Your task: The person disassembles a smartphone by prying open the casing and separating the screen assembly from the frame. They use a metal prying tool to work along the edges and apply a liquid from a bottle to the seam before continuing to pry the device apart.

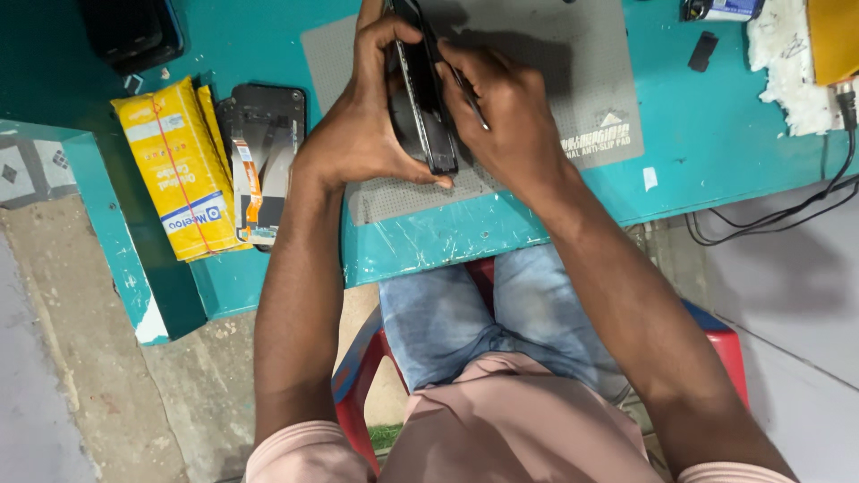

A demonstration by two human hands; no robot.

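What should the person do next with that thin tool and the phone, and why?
Probably slide the thin tool a little further along the phone's edge. The left hand holds the phone up on its side over the grey mat, and the right hand presses the tool against that edge, so a small, gentle slide looks like the safest step.

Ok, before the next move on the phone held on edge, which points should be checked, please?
1. Left hand holds the phone on its edge: ok.
2. Right hand holds a thin tool against the phone: ok.
3. Tool tip seated in the seam: cannot tell, fingers hide it.
4. Grey mat lies under the work: ok.
5. Spare screen part and yellow packet lie apart from the hands: ok.
6. Cables hang off the table edge: not ok.
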